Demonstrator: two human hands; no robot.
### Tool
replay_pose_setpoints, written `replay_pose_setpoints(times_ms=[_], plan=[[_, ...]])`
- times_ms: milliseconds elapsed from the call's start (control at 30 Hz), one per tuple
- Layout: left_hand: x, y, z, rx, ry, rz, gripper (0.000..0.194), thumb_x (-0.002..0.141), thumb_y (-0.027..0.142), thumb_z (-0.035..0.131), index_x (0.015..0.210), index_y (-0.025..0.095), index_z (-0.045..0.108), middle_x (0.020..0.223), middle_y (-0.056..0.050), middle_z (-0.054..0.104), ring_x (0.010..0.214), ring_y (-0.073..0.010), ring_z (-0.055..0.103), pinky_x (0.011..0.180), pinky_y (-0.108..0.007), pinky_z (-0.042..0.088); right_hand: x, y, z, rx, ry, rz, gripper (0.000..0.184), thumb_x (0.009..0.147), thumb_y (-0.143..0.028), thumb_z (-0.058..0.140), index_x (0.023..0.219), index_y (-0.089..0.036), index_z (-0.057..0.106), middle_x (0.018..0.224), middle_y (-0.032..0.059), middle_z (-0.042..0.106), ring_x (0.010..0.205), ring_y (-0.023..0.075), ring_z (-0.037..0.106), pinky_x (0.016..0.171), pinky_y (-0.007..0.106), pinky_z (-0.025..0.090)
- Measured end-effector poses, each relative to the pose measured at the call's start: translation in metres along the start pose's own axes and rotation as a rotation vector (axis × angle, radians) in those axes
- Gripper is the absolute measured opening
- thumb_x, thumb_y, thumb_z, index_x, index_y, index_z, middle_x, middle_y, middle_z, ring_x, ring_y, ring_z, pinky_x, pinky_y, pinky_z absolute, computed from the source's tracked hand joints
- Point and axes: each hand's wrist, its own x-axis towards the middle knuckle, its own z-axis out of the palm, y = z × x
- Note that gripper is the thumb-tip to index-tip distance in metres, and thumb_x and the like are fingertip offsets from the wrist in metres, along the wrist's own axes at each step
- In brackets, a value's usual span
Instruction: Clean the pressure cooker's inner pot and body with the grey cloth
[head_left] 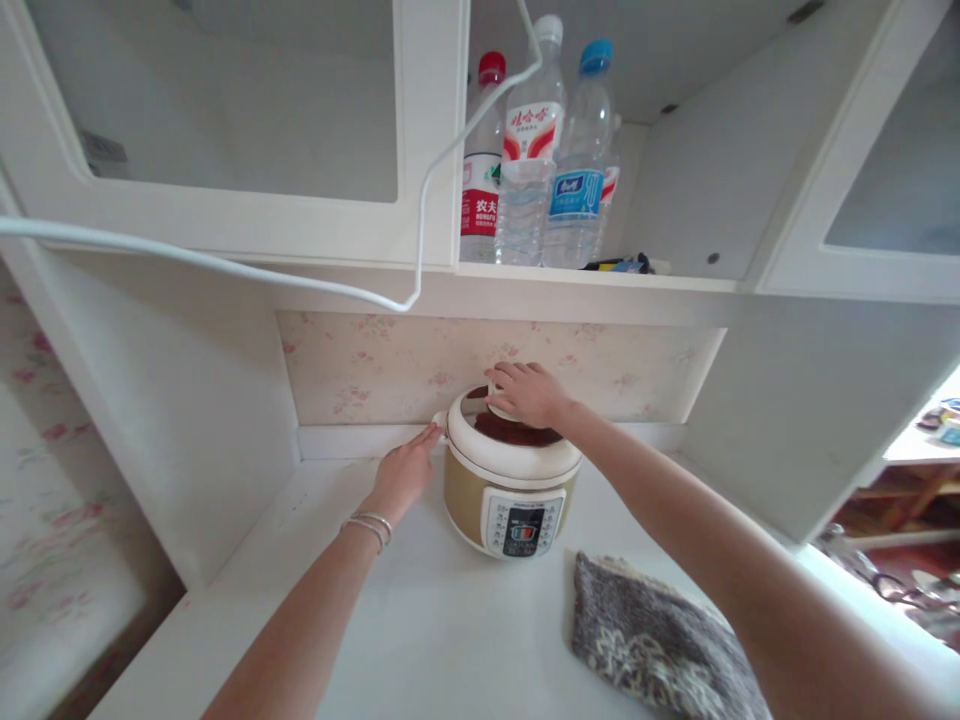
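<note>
A gold and white electric pressure cooker (466,490) stands on the white counter, with a dark panel in its white lid (517,462) and a control panel on the front. My right hand (526,392) lies over the lid's top handle, fingers closed round it. At the cooker's left side, my left hand (409,465) has its fingers at the small white side handle (440,420); its grip there is partly hidden. A grey patterned cloth (645,630) lies on the counter below my right forearm.
Above, an open white cabinet shelf (600,278) holds several plastic bottles (529,150). A white cable (285,275) hangs across the view in front of the cabinet. White side walls and a flowered back wall (397,370) enclose the counter (420,640).
</note>
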Motion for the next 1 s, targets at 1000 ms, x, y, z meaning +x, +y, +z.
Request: replay_pose_setpoints(times_ms=[1000], plan=[[-0.005, 0.017, 0.002, 0.062, 0.04, -0.021, 0.064, 0.081, 0.005, 0.04, 0.142, 0.023, 0.04, 0.149, -0.002, 0.038, 0.12, -0.0222, 0.055, 0.098, -0.035, 0.047, -0.363, 0.013, 0.099, 0.436, -0.191, 1.037, 0.048, 0.079, -0.037, 0.044, 0.124, -0.037, 0.06, 0.107, 0.0048, 0.071, 0.101, 0.0312, 0.066, 0.083, 0.044, 0.054]])
